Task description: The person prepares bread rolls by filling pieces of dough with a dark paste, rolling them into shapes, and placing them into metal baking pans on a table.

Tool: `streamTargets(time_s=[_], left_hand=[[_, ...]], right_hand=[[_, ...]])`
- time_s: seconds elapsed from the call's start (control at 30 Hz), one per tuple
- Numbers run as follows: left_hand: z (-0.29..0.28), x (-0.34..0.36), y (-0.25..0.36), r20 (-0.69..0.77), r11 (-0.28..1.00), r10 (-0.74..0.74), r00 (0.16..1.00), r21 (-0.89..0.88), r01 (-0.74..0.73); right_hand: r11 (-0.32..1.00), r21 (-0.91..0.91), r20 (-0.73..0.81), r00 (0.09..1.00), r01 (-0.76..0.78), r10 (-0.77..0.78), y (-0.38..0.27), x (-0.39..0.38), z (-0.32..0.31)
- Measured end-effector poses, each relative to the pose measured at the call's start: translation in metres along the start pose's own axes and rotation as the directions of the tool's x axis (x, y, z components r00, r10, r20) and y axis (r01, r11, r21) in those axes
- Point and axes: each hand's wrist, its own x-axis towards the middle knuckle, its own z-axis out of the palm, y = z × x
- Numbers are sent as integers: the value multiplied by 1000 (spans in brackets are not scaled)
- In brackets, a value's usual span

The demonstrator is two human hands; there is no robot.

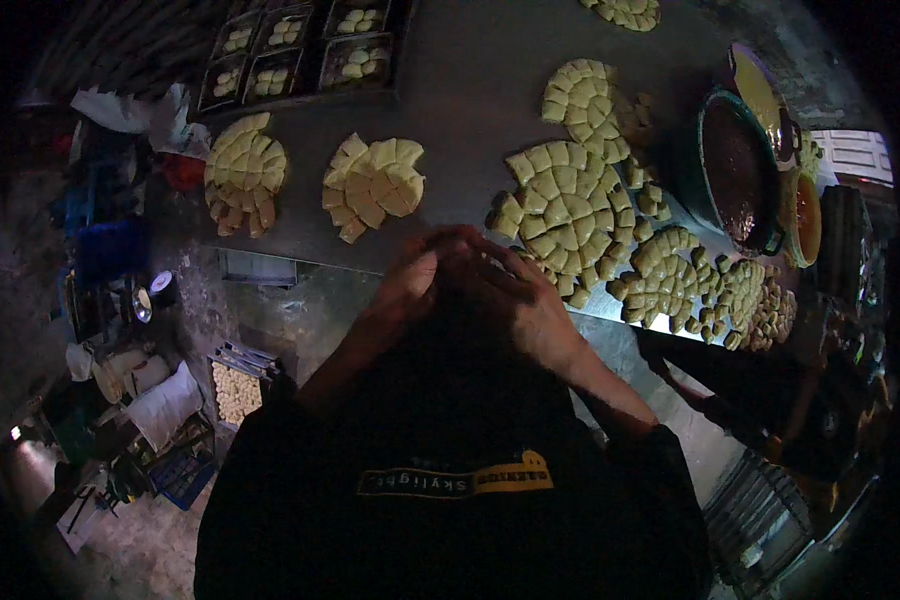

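Note:
My left hand (408, 283) and my right hand (532, 305) meet in front of my dark shirt, at the near edge of the table (450, 120). Their fingers are curled toward each other; whatever lies between them is lost in shadow. Just beyond, to the left, sits a cut round of pale dough pieces (375, 185), with another dough cluster (245, 170) farther left. Close to my right fingers spreads a large group of cut dough pieces (565, 205). More dough pieces (660, 270) lie along the table's right edge.
Dark square tins (275, 75) holding dough balls stand at the far left. On the right are a green tub (710, 190) with dark brown contents and an orange container (808, 220). A tray of small pale pieces (237, 390) sits lower left. Another person's arm (685, 385) shows at right.

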Motion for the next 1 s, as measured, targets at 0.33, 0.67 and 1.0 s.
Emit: streamTargets(time_s=[0.33, 0.67, 1.0], left_hand=[[-17, -12, 73, -327, 937, 244, 913, 321, -135], [-139, -59, 76, -342, 849, 365, 866, 505, -158], [-142, -36, 49, -162, 630, 495, 853, 743, -225]], right_hand=[[925, 263, -367, 858, -275, 360, 38, 67, 37], [963, 67, -115, 957, -261, 267, 9, 90, 122], [929, 185, -145, 926, -320, 348, -17, 139, 213]])
